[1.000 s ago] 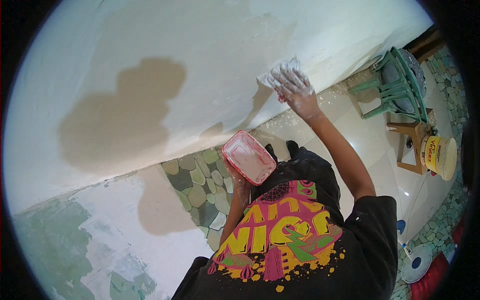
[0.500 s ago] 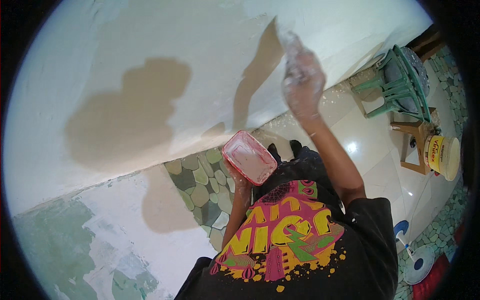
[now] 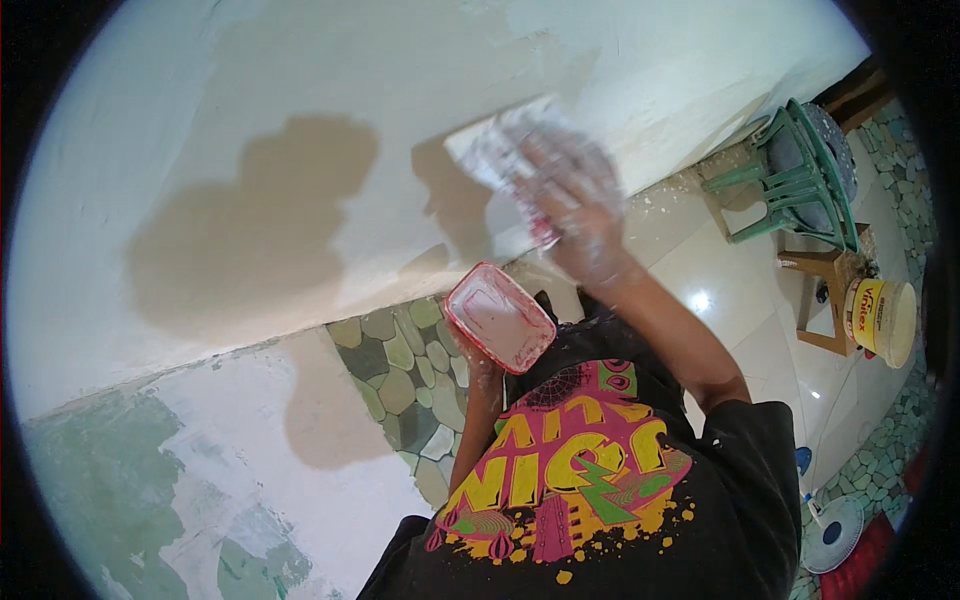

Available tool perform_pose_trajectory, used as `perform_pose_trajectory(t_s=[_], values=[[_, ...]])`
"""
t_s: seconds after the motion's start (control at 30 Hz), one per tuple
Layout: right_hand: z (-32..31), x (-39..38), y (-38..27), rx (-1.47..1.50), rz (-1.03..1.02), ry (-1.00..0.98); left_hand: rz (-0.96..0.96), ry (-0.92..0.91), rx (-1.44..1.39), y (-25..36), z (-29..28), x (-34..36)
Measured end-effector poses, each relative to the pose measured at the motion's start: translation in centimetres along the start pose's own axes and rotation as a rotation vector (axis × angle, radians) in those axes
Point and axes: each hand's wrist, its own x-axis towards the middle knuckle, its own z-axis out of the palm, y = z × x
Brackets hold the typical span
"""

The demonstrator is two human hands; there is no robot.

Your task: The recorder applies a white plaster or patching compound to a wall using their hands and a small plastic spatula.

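Wall (image 3: 300, 90): fresh white skim, just beyond both hands.
Right hand (image 3: 575, 195): blurred, clamped on flat, stiff scraper (image 3: 490, 150).
Left hand (image 3: 480, 365): gripping light, putty-slick red tray (image 3: 500, 317) from beneath.

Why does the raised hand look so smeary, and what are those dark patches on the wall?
Head view: the right hand and its flat scraper are motion-blurred; the dark patches on the wall are cast shadows; the floor shows a glare spot; fisheye bends the edges.

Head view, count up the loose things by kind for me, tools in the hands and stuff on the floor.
Flat putty-smeared trowel blade: 1
Red-rimmed rectangular plastic tray: 1
Green plastic chairs, stacked: 1 stack
Wooden stool: 1
Yellow-and-white bucket: 1
White floor fan: 1
Total: 6
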Motion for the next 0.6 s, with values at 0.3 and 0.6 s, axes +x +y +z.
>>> perform_pose_trajectory(t_s=[0.3, 0.6], values=[[2.0, 0.1, 9.3, -0.314, -0.181, 0.020, -0.073, -0.018, -0.055, -0.8, -0.5, -0.7], [2.6, -10.1, 9.0, -0.196, 0.198, -0.245, -0.114, -0.053, -0.085, -0.5, -0.2, 1.3]])
